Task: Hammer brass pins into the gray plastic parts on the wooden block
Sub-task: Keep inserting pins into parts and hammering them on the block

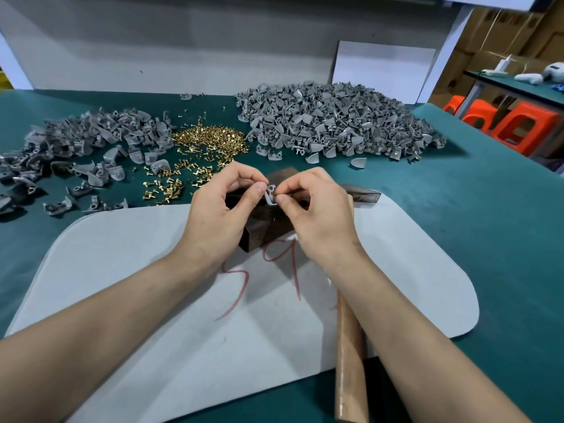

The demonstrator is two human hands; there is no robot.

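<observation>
bare left hand (pixel 218 218) and right hand (pixel 320 218), bare forearms; fingernails seemingly trimmed short.

The table (pixel 503 239) is dark teal. The mat (pixel 137 300) is pale grey-white and carries red handwritten strokes (pixel 297 270). The parts (pixel 329 123) are grey, the pins (pixel 210 138) shiny gold. The block (pixel 259 239) is dark brown, the handle (pixel 349 377) light brown. The stools (pixel 525 129) are bright orange.

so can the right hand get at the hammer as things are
Probably yes: the hammer lies free beneath that forearm. But the right hand pinches a gray part with the left hand, so it must release first.
</observation>
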